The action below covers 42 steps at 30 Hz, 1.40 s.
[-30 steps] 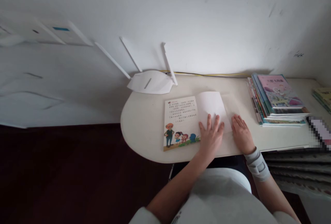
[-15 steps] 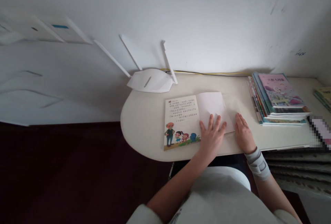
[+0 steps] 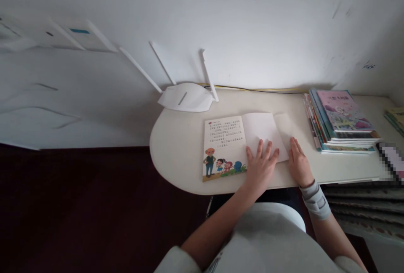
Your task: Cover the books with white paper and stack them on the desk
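Note:
An open picture book (image 3: 225, 138) lies on the white table (image 3: 176, 151). Its left page shows printed text above cartoon children; its right page is blank white. My left hand (image 3: 260, 168) lies flat on the lower part of the right page, fingers spread. My right hand (image 3: 299, 163) rests flat on the table just right of the book's edge, fingers together and stretched out, with a grey band round the wrist. Neither hand holds anything.
A white router (image 3: 186, 96) with three antennas stands at the back of the table by the wall. A stack of picture books (image 3: 339, 121) sits at the right, more books (image 3: 396, 117) at the far right edge. The rounded table end drops to dark floor on the left.
My left hand has slid a little down and right on the blank page. My right hand has turned slightly, fingers closer together. The view has shifted a little.

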{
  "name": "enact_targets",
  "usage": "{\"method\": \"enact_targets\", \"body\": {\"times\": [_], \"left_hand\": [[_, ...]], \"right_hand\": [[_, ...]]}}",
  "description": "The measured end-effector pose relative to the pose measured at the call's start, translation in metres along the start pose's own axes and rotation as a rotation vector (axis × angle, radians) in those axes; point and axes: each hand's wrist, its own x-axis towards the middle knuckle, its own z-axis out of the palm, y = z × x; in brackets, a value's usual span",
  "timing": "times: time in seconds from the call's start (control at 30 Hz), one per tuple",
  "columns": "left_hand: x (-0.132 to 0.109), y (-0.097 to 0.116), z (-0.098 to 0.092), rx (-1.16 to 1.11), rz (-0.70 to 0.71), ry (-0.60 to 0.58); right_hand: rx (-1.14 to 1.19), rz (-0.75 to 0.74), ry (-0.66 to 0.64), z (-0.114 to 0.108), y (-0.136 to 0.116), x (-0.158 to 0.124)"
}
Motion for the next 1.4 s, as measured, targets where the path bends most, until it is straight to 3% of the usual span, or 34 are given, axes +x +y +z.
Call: {"method": "enact_targets", "body": {"times": [0.27, 0.6, 1.1, 1.2, 1.4], "left_hand": [[-0.001, 0.003, -0.004, -0.014, 0.009, 0.026], [-0.014, 0.006, 0.002, -0.01, 0.08, 0.052], [-0.012, 0.002, -0.003, -0.018, 0.176, 0.02], [-0.013, 0.001, -0.001, -0.017, 0.18, 0.015], [-0.013, -0.002, 0.001, -0.06, 0.216, -0.031]], "right_hand": [[-0.073, -0.004, -0.003, -0.001, -0.007, 0.001], [-0.47, 0.035, -0.154, -0.006, -0.02, 0.001], [-0.426, -0.016, -0.16, -0.012, -0.016, -0.002], [-0.457, -0.039, -0.235, -0.018, -0.013, 0.01], [-0.486, -0.109, -0.392, -0.011, 0.008, 0.067]]}}
